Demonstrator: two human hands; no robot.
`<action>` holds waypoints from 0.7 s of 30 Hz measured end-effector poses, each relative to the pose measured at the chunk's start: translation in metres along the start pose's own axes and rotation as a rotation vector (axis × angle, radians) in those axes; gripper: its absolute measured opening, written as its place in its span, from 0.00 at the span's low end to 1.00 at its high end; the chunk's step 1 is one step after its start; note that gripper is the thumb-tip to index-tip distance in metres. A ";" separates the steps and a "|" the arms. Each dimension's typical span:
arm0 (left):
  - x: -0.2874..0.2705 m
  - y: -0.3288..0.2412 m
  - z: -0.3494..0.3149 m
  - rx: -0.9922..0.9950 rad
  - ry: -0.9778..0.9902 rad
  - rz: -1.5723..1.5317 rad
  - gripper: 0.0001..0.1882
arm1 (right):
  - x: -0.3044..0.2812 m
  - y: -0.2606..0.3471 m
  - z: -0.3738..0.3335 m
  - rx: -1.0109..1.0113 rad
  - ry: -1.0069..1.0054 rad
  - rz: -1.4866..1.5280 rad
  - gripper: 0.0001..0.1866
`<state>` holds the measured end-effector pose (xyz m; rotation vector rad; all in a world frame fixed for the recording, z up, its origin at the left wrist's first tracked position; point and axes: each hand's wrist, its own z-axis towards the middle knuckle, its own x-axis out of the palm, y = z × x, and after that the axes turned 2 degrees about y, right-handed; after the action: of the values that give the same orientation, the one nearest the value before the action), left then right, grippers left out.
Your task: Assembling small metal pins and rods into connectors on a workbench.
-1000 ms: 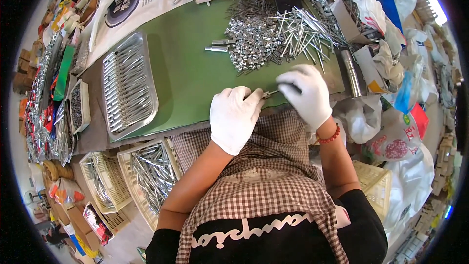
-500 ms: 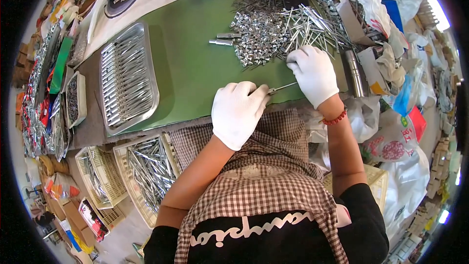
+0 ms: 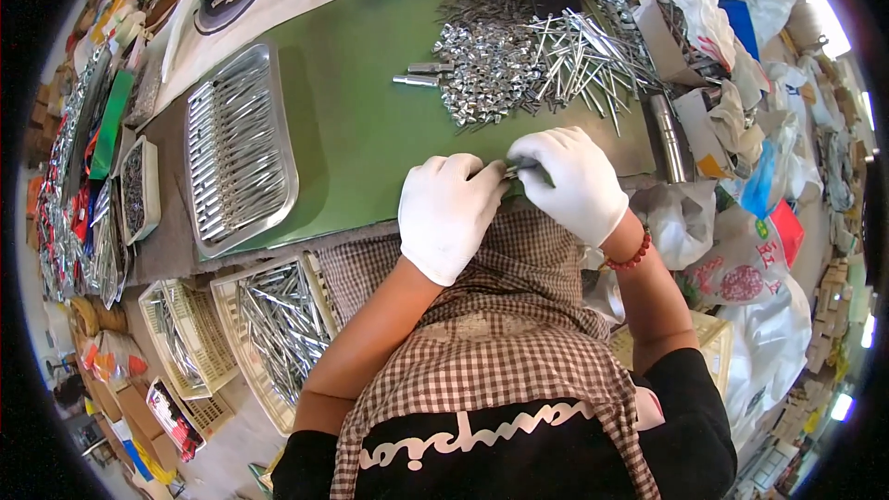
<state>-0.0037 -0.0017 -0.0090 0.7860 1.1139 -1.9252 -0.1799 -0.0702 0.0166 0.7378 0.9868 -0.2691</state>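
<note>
- Left hand (image 3: 448, 218): pinches the metal piece (image 3: 510, 172) at its two o'clock.
- Metal piece: between both hands' fingertips, neither nearer, by the table's (image 3: 361, 139) near edge; long axis mostly hidden.
- Right hand (image 3: 576, 183): fingers curled, piece toward nine o'clock; cannot tell whether gripped.
</note>
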 end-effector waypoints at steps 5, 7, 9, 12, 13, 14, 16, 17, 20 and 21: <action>0.000 0.006 -0.003 0.061 -0.011 0.035 0.06 | -0.005 0.021 0.011 -0.187 0.262 -0.415 0.05; -0.002 0.005 -0.002 0.056 0.001 0.047 0.06 | -0.008 0.028 0.009 -0.220 0.249 -0.481 0.05; -0.002 0.003 0.000 0.042 0.014 0.074 0.06 | -0.002 0.018 0.001 -0.238 0.133 -0.427 0.04; 0.003 0.004 -0.001 0.045 -0.008 0.074 0.07 | 0.006 0.011 -0.007 -0.256 -0.105 -0.348 0.04; 0.004 0.004 -0.002 0.036 -0.008 0.076 0.07 | 0.007 0.013 -0.006 -0.246 -0.229 -0.325 0.04; 0.003 0.002 -0.001 0.022 -0.021 0.035 0.08 | -0.006 0.011 -0.010 -0.139 -0.181 -0.183 0.05; 0.000 0.002 -0.004 -0.016 -0.037 0.010 0.10 | -0.031 -0.012 -0.025 0.037 -0.333 -0.426 0.10; 0.000 0.001 -0.003 -0.003 -0.042 0.000 0.10 | -0.045 -0.028 -0.037 0.261 -0.301 -0.660 0.16; 0.000 0.000 -0.001 0.032 -0.056 -0.016 0.09 | -0.060 -0.115 -0.089 0.651 -0.294 -0.688 0.27; 0.002 0.002 -0.001 0.031 -0.050 -0.015 0.09 | -0.059 -0.111 -0.086 0.637 -0.327 -0.595 0.28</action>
<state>-0.0028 -0.0025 -0.0119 0.7438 1.0656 -1.9683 -0.3268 -0.1003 -0.0126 0.9173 0.7840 -1.2266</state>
